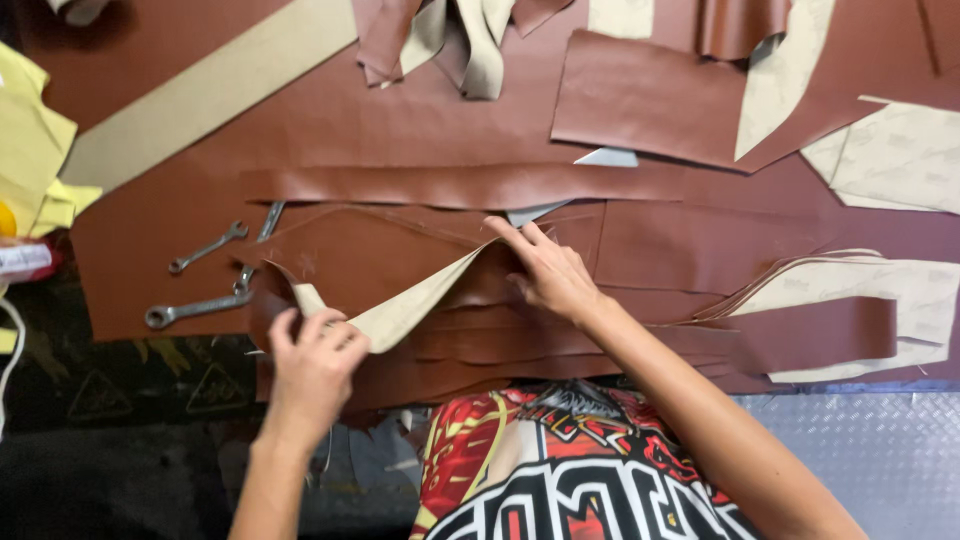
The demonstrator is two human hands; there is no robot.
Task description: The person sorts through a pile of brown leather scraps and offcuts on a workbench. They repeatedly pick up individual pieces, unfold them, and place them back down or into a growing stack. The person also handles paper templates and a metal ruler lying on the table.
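The left hand [312, 362], nearest the camera, pinches the folded-back corner of a brown leatherette strip [400, 300], beige backing up, beside two wrenches [205, 280]. The right hand [548, 272] presses flat, fingers spread, holding the stack; peeling slowly should keep layers aligned.

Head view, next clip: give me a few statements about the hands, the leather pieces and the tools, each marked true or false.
1. The left hand grips the edge of a brown leather piece, folding it so the beige backing shows. True.
2. The right hand holds a wrench. False: it rests with fingers spread on the brown leather.
3. Two metal wrenches lie on the leather to the left of the hands. True.
4. Scissors lie between the two hands. False: only leather is there.
5. Yellow fabric sits at the left edge. True.
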